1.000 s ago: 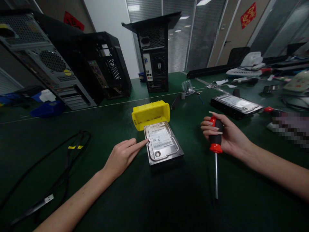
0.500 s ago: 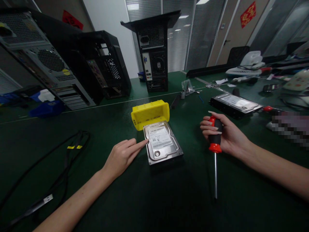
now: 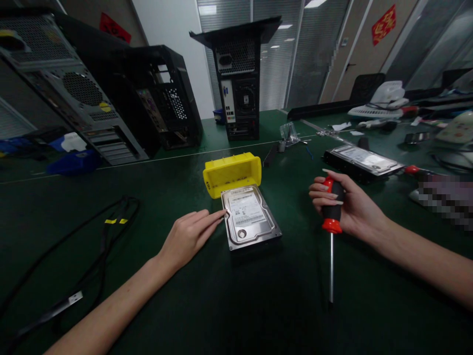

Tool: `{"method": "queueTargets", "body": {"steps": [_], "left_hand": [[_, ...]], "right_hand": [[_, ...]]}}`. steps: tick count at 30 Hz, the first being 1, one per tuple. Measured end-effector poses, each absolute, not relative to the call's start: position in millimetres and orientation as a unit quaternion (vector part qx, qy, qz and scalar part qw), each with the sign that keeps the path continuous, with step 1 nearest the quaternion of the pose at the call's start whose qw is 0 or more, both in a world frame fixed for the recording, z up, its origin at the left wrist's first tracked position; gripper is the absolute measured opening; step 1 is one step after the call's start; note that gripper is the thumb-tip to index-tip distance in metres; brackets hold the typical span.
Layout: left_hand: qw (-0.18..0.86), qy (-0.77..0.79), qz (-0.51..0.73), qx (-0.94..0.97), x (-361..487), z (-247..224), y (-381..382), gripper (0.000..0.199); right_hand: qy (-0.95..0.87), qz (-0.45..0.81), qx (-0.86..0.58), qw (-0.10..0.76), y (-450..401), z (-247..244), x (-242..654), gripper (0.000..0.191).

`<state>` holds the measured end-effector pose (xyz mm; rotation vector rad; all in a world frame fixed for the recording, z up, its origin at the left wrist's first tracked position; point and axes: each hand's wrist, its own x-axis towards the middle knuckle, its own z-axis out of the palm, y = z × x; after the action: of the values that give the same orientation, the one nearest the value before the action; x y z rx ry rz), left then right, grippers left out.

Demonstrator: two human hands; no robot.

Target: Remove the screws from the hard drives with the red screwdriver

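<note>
Touches the left edge of the hard disk drive [image 3: 251, 212], flat on the bench [image 3: 281, 276], with the index finger of the left hand [image 3: 190, 231], the rest of that hand loosely curled and grasping nothing. Grips the red-and-black handle of a screwdriver [image 3: 332, 209] in the right hand [image 3: 349, 207], to the right of the drive, with the tip pointing down, well apart from it. Seems to be pointing at or lightly steadying the drive, not turning a screw. Would call, for any work on the drive, for carrying the tip across and steadying more firmly. Cannot read the fine print on the drive's label [image 3: 247, 209], the dark marks on the yellow bin [image 3: 232, 172] just behind the drive, or the gold writing on the red paper [image 3: 384, 25] far behind it, to the right.
</note>
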<state>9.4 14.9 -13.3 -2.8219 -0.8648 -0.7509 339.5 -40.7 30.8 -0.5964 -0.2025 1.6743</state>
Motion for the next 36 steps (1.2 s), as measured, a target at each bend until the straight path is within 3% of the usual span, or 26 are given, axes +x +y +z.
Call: {"method": "queueTargets", "body": {"steps": [9, 12, 16, 27, 36], "left_hand": [[-0.104, -0.402, -0.245, -0.876, 14, -8, 13, 0.020], [-0.153, -0.446, -0.206, -0.857, 19, -7, 12, 0.030], [-0.119, -0.447, -0.172, -0.870, 27, -12, 10, 0.042], [-0.197, -0.487, -0.134, -0.841, 38, -10, 14, 0.041], [-0.217, -0.496, -0.124, -0.832, 39, -10, 15, 0.041]], "right_hand": [[-0.235, 0.737, -0.198, 0.601, 9, 89, 296, 0.028], [-0.284, 0.707, -0.165, 0.626, 38, 106, 265, 0.032], [-0.366, 0.638, -0.153, 0.660, 67, 113, 223, 0.028], [-0.514, 0.522, -0.172, 0.658, 74, 119, 193, 0.025], [-0.544, 0.509, -0.128, 0.655, 73, 109, 187, 0.029]]}}
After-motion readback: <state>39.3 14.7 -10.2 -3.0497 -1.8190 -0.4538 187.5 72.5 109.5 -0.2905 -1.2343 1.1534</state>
